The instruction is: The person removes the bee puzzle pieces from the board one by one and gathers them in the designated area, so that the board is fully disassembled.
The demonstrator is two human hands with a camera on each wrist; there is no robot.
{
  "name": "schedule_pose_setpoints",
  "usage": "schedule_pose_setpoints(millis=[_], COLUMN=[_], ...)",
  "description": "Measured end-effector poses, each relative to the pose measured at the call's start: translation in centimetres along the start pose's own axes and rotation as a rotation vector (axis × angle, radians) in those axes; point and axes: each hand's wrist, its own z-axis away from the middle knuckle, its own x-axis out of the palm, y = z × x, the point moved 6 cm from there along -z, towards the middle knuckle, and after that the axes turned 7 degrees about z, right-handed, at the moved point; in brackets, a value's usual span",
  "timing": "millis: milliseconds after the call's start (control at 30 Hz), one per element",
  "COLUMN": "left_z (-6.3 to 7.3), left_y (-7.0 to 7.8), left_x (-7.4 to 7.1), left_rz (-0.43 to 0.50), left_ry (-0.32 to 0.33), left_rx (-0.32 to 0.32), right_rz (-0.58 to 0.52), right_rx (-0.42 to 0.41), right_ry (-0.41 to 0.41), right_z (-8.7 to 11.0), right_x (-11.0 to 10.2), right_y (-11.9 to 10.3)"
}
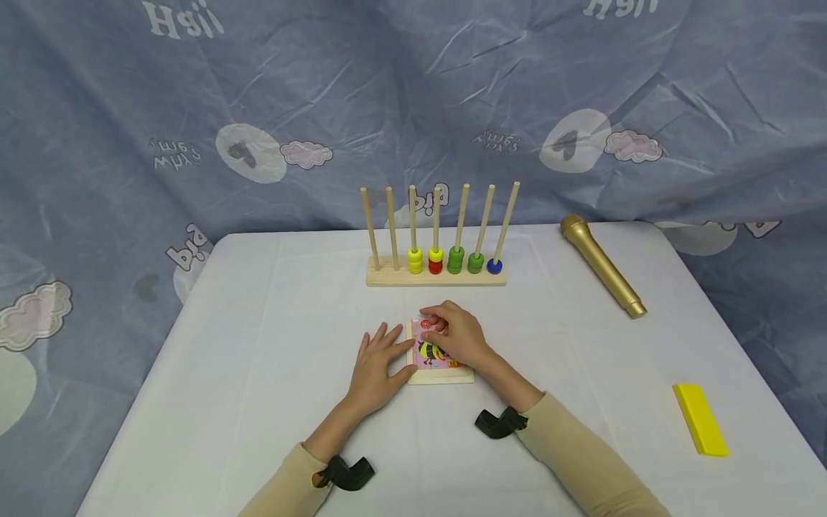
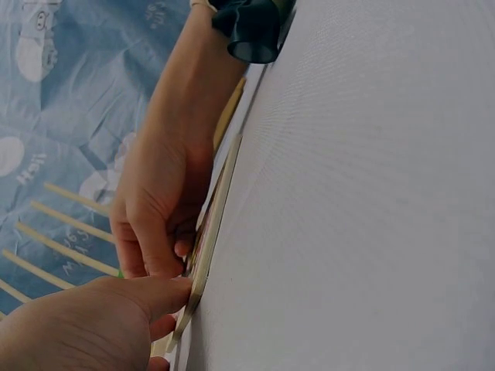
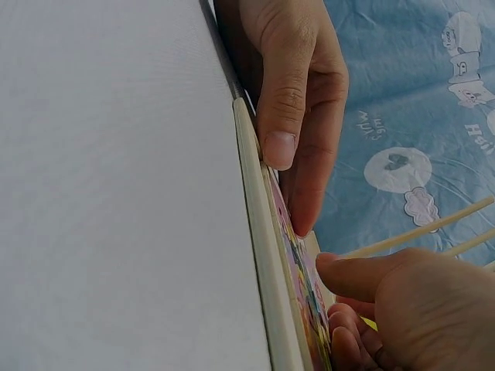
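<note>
A small wooden picture puzzle board (image 1: 441,376) with a pink bee picture (image 1: 423,362) lies flat on the table. My left hand (image 1: 377,370) is at its left side, fingers spread, with the index finger and thumb touching the edge. My right hand (image 1: 457,334) is over the picture's upper right part, index finger reaching toward the top edge. In the right wrist view the right hand (image 3: 433,301) has its thumb stretched out and other fingers bent near the picture; nothing shows between them. The right hand covers part of the bee.
Behind the board stands a wooden peg rack (image 1: 436,281) with yellow, red, green and blue rings on several pegs. To the right lie a gold microphone (image 1: 601,264) and a yellow block (image 1: 701,420). A white cloth covers the table (image 1: 291,309); a blue-grey curtain (image 1: 388,93) hangs behind.
</note>
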Motion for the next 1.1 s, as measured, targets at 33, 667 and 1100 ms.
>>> schedule_pose_setpoints(millis=[33,667,1100], left_z=[0.01,-0.07,0.08], left_y=[0.01,0.18,-0.04], left_x=[-0.01,-0.23,-0.02], left_rz=[0.001,0.013,0.006], left_ry=[0.002,0.013,0.015], left_rx=[0.002,0.005,0.007], right_rz=[0.0,0.039,0.083], right_rx=[0.0,-0.004,-0.009], right_ry=[0.0,-0.008,-0.02], right_z=[0.01,-0.09,-0.02], right_x=[0.0,-0.04,0.28], right_y=[-0.03,-0.25,-0.2])
